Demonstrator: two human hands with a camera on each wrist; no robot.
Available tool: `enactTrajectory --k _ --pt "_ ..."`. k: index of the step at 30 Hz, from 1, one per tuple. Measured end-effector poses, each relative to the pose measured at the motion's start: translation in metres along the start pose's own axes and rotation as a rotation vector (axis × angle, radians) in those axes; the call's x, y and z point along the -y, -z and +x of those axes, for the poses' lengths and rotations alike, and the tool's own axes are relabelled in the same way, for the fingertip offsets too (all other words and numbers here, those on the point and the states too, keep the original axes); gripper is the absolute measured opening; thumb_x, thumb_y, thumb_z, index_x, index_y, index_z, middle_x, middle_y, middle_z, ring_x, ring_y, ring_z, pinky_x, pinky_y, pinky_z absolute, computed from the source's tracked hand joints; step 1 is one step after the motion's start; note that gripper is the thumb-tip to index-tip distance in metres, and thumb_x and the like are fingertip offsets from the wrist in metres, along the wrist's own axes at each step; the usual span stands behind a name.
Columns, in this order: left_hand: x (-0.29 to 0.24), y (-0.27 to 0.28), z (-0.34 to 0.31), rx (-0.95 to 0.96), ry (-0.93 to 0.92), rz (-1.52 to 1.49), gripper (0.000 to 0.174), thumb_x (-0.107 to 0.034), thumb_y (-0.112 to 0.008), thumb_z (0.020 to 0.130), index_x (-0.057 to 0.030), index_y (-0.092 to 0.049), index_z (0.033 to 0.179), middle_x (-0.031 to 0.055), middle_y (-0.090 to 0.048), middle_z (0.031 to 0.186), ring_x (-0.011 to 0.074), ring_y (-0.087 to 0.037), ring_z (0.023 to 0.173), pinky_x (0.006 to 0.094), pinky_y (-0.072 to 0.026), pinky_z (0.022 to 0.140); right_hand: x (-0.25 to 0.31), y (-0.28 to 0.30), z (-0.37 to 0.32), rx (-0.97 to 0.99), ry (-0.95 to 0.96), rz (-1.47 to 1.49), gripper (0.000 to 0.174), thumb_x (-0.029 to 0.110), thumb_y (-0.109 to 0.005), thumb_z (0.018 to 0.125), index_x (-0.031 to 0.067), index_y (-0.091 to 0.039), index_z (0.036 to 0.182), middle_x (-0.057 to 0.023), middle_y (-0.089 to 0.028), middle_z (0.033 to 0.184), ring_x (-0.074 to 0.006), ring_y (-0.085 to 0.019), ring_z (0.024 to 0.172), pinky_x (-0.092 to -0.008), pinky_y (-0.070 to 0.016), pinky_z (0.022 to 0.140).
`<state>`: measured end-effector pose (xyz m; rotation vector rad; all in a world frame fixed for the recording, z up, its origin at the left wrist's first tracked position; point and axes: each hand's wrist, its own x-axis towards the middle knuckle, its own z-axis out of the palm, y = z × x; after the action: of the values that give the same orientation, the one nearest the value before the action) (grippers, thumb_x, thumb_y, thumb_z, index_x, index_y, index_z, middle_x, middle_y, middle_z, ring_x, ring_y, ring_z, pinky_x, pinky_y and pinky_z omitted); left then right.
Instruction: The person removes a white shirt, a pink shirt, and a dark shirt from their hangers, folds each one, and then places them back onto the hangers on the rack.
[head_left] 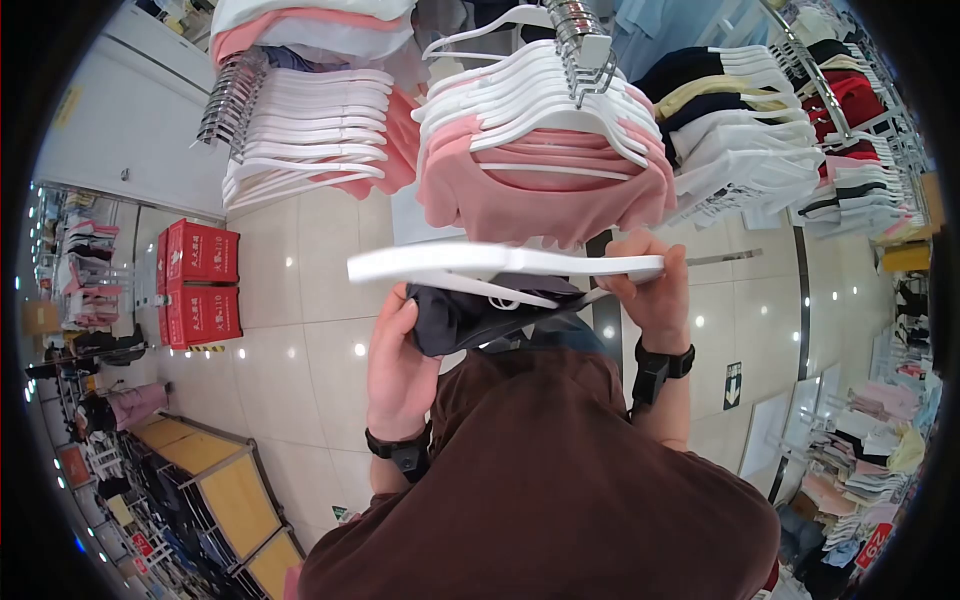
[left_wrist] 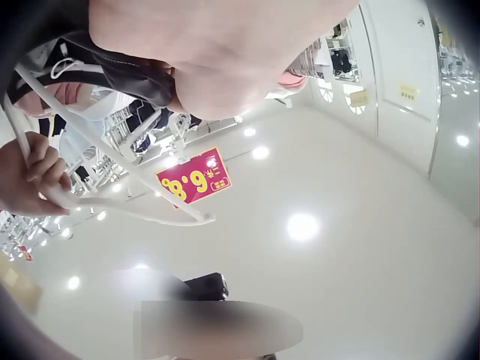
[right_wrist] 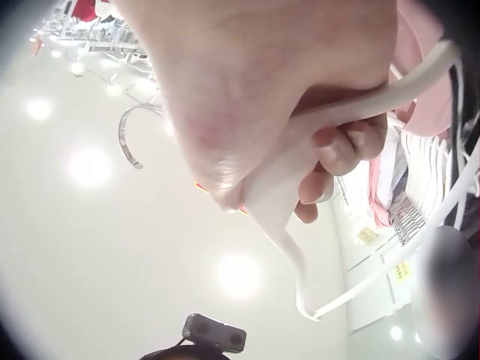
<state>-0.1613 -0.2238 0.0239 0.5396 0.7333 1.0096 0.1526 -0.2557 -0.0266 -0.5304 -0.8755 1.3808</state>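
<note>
My right hand (head_left: pixel 652 290) grips a white plastic hanger (head_left: pixel 455 262) at its hook end, fingers curled round it in the right wrist view. The metal hook (right_wrist: pixel 129 135) sticks out past that hand. The hanger lies sideways in front of my chest, its far end pointing left. A dark garment (head_left: pixel 445 318) with a small white loop hangs below and partly behind the hanger. My left hand (head_left: pixel 400 370) holds the left edge of this garment between thumb and fingers. In the left wrist view the garment (left_wrist: pixel 124 75) runs under the palm, and its fingers are mostly hidden.
Ahead is a rack of pink tops (head_left: pixel 540 200) on white hangers. White hangers (head_left: pixel 310 130) with pink clothes hang to its left, and white and dark clothes (head_left: pixel 745 150) to its right. Red boxes (head_left: pixel 203 285) stand on the tiled floor (head_left: pixel 330 370) at left.
</note>
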Motion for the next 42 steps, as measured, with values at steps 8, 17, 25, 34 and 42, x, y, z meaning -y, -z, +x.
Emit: enactTrajectory --k 8,17,25,34,42 --pt "0.010 0.003 0.004 -0.051 0.011 -0.002 0.035 -0.022 -0.053 0.110 -0.0031 -0.053 0.139 0.0089 -0.064 0.138 0.0204 -0.062 0.128 0.0409 -0.0511 0.109 -0.001 0.001 0.008 0.007 -0.008 -0.043 0.074 0.078 -0.050 0.101 0.0044 -0.058 0.094 -0.0029 -0.053 0.076 -0.0096 -0.042 0.066 -0.0276 -0.0346 0.065" --pt "0.014 0.006 0.000 0.192 0.036 -0.083 0.037 -0.020 -0.053 0.110 -0.0022 -0.051 0.142 0.0108 -0.063 0.139 0.0227 -0.061 0.131 0.0419 -0.0505 0.111 -0.016 0.008 0.020 -0.006 0.015 0.026 0.071 0.075 -0.052 0.102 0.0044 -0.057 0.091 -0.0028 -0.052 0.074 -0.0105 -0.041 0.066 -0.0273 -0.0347 0.065" --pt "0.003 0.000 -0.012 0.111 -0.023 -0.255 0.046 -0.018 -0.049 0.111 0.0007 -0.047 0.152 0.0153 -0.062 0.146 0.0296 -0.059 0.138 0.0481 -0.0486 0.117 -0.047 0.003 0.028 0.026 -0.164 0.029 0.065 0.068 -0.064 0.099 0.0031 -0.061 0.090 -0.0042 -0.057 0.083 -0.0100 -0.049 0.074 -0.0228 -0.0386 0.063" --pt "-0.005 0.031 0.005 -0.122 -0.175 -0.052 0.025 -0.022 -0.046 0.115 -0.0051 -0.057 0.130 0.0081 -0.066 0.127 0.0217 -0.065 0.120 0.0418 -0.0539 0.104 -0.015 0.008 0.012 0.029 -0.254 -0.546 0.037 0.033 -0.060 0.104 0.0046 -0.059 0.081 0.0034 -0.048 0.069 -0.0087 -0.040 0.066 -0.0276 -0.0312 0.061" --pt "0.036 0.054 0.042 -0.423 -0.497 1.022 0.014 -0.012 -0.063 0.108 0.0020 -0.067 0.109 0.0064 -0.074 0.096 0.0114 -0.062 0.081 0.0298 -0.0514 0.075 0.010 -0.033 0.020 0.008 -0.352 -1.029 0.032 0.029 -0.074 0.097 0.0010 -0.066 0.084 -0.0054 -0.055 0.069 -0.0150 -0.050 0.065 -0.0344 -0.0409 0.062"
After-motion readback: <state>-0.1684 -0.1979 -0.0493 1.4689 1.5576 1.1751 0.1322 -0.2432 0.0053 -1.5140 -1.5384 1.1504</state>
